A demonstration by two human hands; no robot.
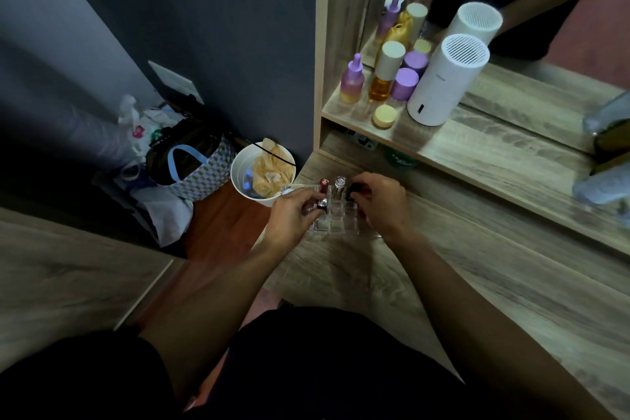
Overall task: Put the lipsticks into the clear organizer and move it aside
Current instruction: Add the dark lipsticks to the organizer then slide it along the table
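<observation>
A clear organizer (335, 220) with a grid of small cells sits near the left end of the wooden vanity top (426, 269). A red lipstick (323, 183) and a silver-capped lipstick (339, 183) stand upright in its back row. My left hand (293, 215) pinches a dark lipstick with a silver band (322, 204) over a cell on the organizer's left side. My right hand (381, 203) grips a black lipstick (354, 189) over the right side of the back row. Fingers hide the lower part of both held lipsticks.
A raised shelf behind holds purple bottles (353, 80), an amber bottle (383, 77), a yellow jar (384, 116) and a white cylindrical device (443, 82) before a mirror. Left of the vanity, on the floor, stand a white bin (260, 169) and a checked bag (196, 169).
</observation>
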